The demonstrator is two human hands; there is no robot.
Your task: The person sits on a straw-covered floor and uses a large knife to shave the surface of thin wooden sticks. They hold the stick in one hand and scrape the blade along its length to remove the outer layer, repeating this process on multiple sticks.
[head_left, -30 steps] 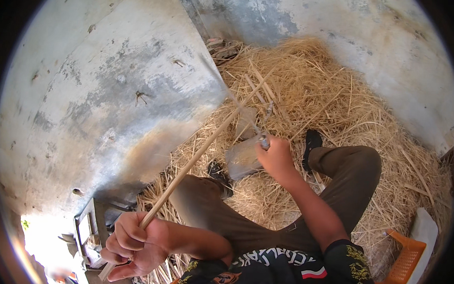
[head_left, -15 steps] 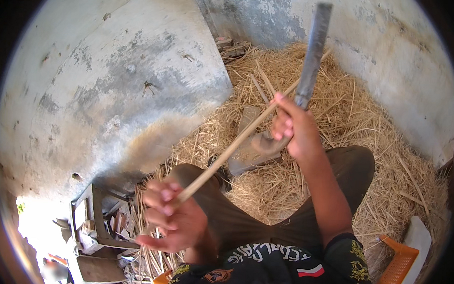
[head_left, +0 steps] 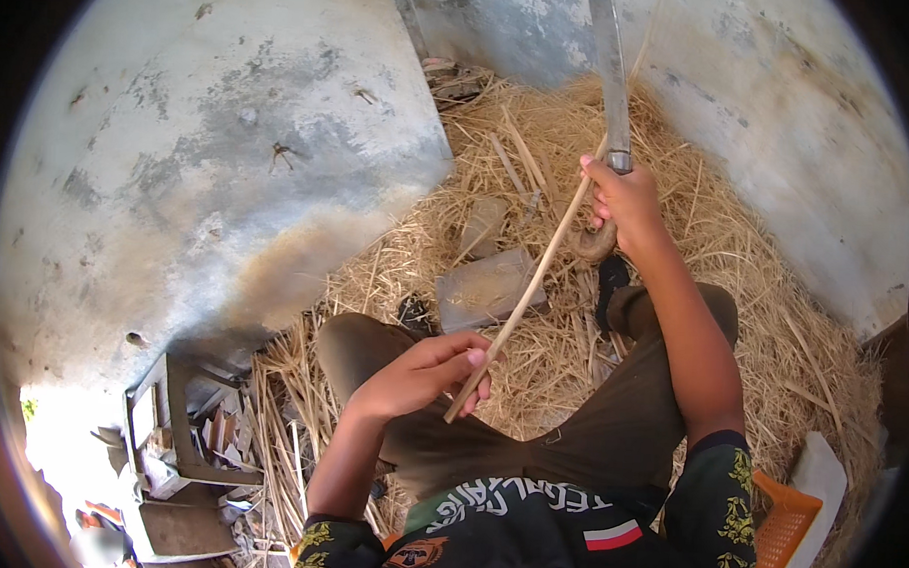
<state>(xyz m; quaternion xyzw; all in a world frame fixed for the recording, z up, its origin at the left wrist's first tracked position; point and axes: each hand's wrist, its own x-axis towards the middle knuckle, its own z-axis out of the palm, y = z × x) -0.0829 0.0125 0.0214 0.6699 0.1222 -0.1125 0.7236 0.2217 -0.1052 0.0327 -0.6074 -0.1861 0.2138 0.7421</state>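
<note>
My right hand [head_left: 626, 200] grips the handle of a long grey metal blade [head_left: 610, 74], raised so the blade points up toward the far wall. My left hand [head_left: 426, 373] holds the near end of a thin pale wooden stick [head_left: 530, 287], which slants up and to the right toward my right hand. Under the stick a flat grey block [head_left: 489, 288] lies on the straw [head_left: 756, 264]. I am sitting with both knees bent, in brown trousers.
Grey concrete walls [head_left: 208, 165] close in on the left and at the back right. A metal frame with scraps [head_left: 179, 445] stands at lower left. An orange plastic basket [head_left: 781, 526] and a white slab [head_left: 818, 477] sit at lower right.
My right hand has lifted the blade from low by the grey block up to high above the stick. My left hand has shifted right and up with the stick.
</note>
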